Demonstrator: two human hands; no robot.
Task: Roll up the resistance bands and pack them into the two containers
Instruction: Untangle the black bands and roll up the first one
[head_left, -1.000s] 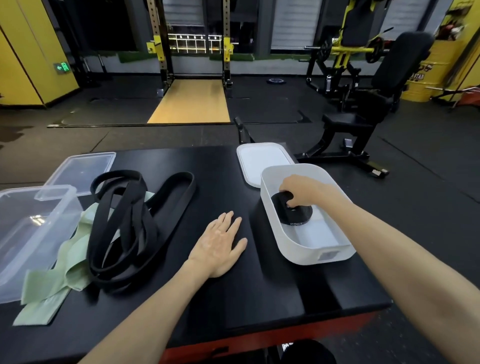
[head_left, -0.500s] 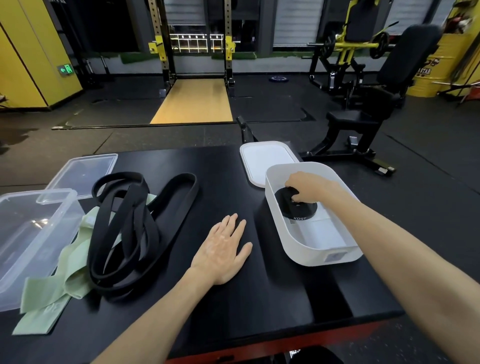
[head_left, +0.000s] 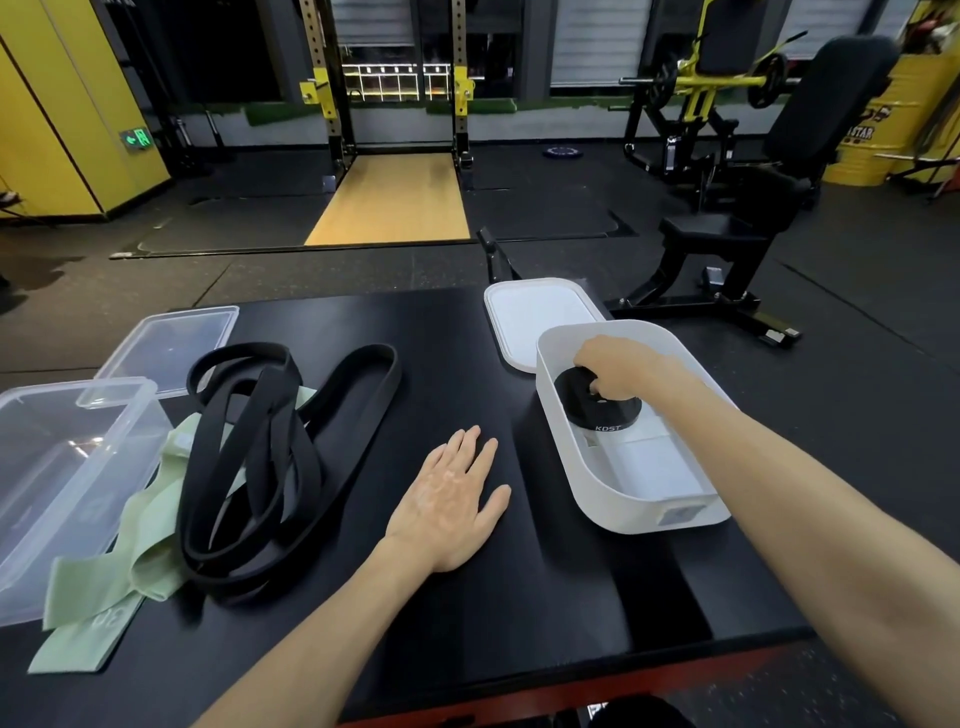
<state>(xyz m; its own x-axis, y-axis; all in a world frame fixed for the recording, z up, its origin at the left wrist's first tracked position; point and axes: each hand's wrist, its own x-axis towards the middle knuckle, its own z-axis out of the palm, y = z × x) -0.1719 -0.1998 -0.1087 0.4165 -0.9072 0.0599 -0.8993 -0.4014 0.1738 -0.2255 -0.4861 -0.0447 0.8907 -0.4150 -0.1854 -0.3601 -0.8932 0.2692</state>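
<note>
Black rubber, wound tight: one rolled band (head_left: 597, 410) sits inside the white container (head_left: 639, 519), at its far end, with the print "KDST" on the coil's near side. The right hand (head_left: 618, 366) reaches into the container from the near right. Its fingers (head_left: 597, 387) curl down over the top of the coil and grip it; whether a fingertip sits in the centre hole, I cannot tell. The left hand (head_left: 452, 499) lies palm down on the bench (head_left: 519, 623), fingers straight and slightly spread, holding nothing, between the white container and the heap. Loose black bands (head_left: 270, 457) lie in crossed loops left of centre, over a pale green band (head_left: 150, 561) whose ends trail toward the near left edge. The clear container (head_left: 62, 467) stands at the far left, with its clear lid (head_left: 166, 343) just behind. The white lid (head_left: 535, 317) lies just behind the white container. Judgement: the step in hand is seating the first roll, and the task is at an early stage, with one band packed and the heap not yet rolled. The next move likely calls for a slow release so the coil does not spring open. Both hands then go to the heap to free a single loop. The black bands cross one another and pin the green one, so a straight pull may drag the whole pile.
</note>
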